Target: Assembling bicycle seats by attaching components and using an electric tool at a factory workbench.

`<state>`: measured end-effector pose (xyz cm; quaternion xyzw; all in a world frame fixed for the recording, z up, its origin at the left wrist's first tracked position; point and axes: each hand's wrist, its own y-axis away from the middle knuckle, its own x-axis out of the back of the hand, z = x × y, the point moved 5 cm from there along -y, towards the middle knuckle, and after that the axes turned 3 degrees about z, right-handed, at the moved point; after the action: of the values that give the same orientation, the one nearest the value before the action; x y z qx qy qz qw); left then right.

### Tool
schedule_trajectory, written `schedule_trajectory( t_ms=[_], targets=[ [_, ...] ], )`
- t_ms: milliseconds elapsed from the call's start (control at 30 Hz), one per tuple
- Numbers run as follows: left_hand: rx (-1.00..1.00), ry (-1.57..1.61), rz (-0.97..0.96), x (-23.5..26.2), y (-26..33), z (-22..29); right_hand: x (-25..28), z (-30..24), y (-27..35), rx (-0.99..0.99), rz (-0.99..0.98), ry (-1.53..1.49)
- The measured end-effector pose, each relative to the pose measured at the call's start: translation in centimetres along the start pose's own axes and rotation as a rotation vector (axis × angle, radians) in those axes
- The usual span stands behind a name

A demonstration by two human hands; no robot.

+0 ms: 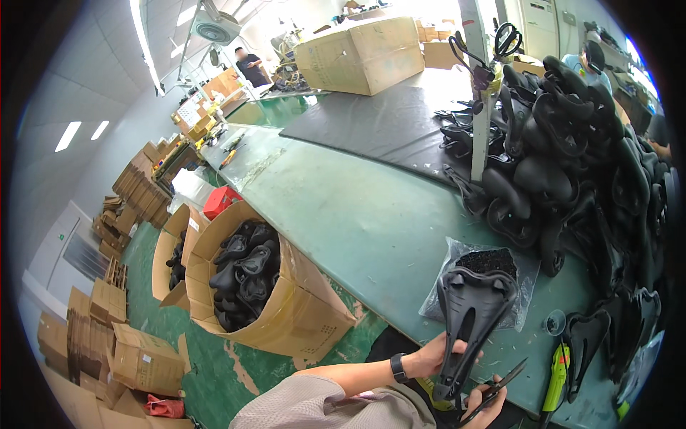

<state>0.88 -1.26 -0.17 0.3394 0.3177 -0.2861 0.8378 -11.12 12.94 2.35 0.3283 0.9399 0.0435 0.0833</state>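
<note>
My left hand [430, 354], with a dark band on the wrist, is closed around the middle of a black plastic bicycle saddle base [474, 304]. Its wide end points away from me, and its narrow end hangs down near my right hand [486, 406]. Dark scissors [509, 377] are gripped in my right hand, their blades pointing up and to the right. Behind the saddle base, a clear plastic bag [527, 289] lies on the green table, with many small black pieces [493, 262] on or in it.
Black saddle parts [550, 179] are heaped on the right around a white post [483, 121]. A lime-green hand tool [557, 377] lies close to my right hand. Left of the green table [343, 214] stands a carton [304, 304] of black parts. Two other people are farther off.
</note>
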Motion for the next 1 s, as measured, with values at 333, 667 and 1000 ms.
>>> schedule_trajectory(
  t_ms=[333,667,1000],
  targets=[
    [-0.261,0.024,0.026,0.6,-1.2,6.8,-1.7,1.2,2.4,-0.315,-0.375,-0.665],
    [-0.235,0.121,0.033,0.8,-3.0,8.0,-4.7,0.6,5.1,-0.631,-0.883,-0.729],
    [-0.310,0.052,-0.007,0.4,-2.3,7.2,-7.1,0.5,3.2,-0.685,-0.910,-0.630]
  ],
)
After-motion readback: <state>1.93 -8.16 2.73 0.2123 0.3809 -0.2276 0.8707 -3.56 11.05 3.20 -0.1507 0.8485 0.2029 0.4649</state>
